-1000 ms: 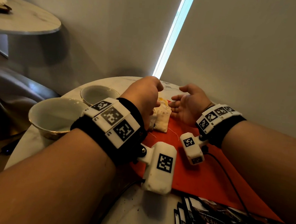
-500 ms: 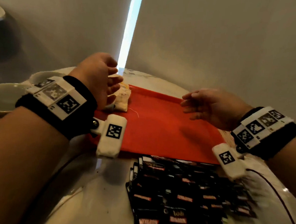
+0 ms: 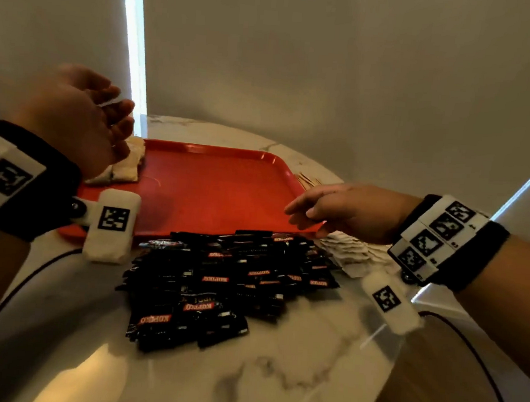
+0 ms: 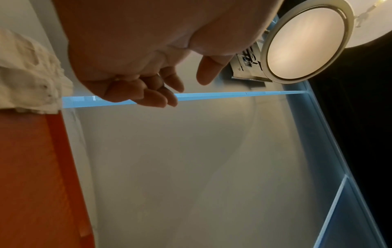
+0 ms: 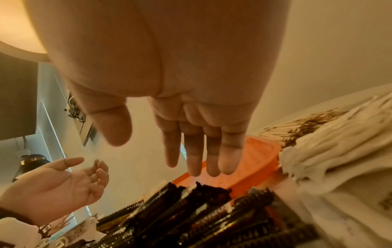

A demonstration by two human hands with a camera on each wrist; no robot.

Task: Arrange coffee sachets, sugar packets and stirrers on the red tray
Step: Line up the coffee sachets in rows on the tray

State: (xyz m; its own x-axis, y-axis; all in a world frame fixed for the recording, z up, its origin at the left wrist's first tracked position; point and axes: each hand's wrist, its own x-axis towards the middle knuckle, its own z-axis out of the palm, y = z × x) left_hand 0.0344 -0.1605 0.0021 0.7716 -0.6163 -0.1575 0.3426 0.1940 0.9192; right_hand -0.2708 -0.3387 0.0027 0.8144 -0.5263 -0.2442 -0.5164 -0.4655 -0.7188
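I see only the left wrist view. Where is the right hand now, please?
Observer: The right hand hovers open over the near right corner of the tray, holding nothing.
Operator: Are coffee sachets on the tray?
Observer: Not inside it. The black coffee sachets lie in a pile on the table, against the tray's near edge.
Operator: And the stirrers?
Observer: The wooden stirrers lie off the tray, past its right edge, next to a heap of white packets.

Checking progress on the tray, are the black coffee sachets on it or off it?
Off: the coffee sachets lie heaped on the marble table before the red tray.
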